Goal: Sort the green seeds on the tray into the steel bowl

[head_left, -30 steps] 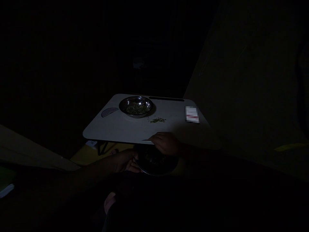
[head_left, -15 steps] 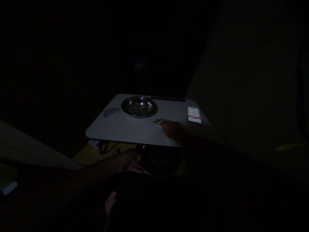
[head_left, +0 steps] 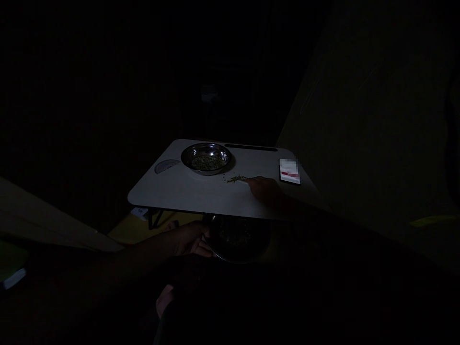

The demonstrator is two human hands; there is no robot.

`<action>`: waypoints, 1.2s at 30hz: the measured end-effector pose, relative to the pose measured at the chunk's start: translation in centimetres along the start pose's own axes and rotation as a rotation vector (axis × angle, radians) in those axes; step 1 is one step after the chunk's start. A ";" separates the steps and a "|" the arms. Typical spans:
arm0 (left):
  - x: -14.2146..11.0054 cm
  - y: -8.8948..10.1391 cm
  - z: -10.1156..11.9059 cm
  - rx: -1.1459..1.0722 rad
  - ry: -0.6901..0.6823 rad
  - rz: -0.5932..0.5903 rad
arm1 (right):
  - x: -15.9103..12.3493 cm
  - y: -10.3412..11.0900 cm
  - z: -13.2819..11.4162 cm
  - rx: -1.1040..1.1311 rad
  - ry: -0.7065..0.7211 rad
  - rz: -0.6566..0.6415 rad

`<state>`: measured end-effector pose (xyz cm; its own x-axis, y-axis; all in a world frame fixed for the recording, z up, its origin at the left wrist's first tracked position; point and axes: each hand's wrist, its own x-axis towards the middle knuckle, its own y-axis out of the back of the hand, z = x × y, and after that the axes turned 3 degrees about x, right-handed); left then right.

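Note:
My left hand [head_left: 194, 239] grips the rim of a dark metal bowl [head_left: 239, 256] just under the table's front edge. A few small bits lie inside that bowl. Over the white table [head_left: 190, 196], my right hand [head_left: 264, 189] is closed on a thin, pale, flat piece [head_left: 243, 181], too dim to name. Its end touches a small pile of greenish seeds or grains [head_left: 235, 178] on the tabletop. Left of the pile stands a shiny steel bowl [head_left: 206, 170] with more greenish grains [head_left: 206, 163] inside.
At the table's right side lies a phone [head_left: 289, 172] with a lit screen. A half-round printed mark [head_left: 167, 166] is at the left, and a dark slot [head_left: 251, 147] runs along the back edge. A wall [head_left: 366, 143] rises on the right. The room is very dark.
My right hand has moved from above the lower bowl, forward and right over the table to the grain pile, with the pale piece in it. My left hand stays on the lower bowl.

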<state>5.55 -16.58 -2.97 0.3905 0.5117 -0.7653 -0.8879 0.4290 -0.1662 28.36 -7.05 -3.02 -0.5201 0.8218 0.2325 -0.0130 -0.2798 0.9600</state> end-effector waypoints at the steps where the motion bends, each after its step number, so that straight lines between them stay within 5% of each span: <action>1: 0.0 0.0 0.0 0.003 0.002 0.004 | 0.0 0.0 0.0 -0.007 -0.002 -0.005; 36: 0.8 0.0 -0.3 -0.009 -0.016 -0.060 | 0.1 0.7 -0.5 -0.022 -0.030 -0.054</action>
<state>5.75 -16.37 -3.80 0.4469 0.4968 -0.7440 -0.8648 0.4526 -0.2173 27.83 -7.38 -2.39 -0.4919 0.8507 0.1853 -0.0594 -0.2451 0.9677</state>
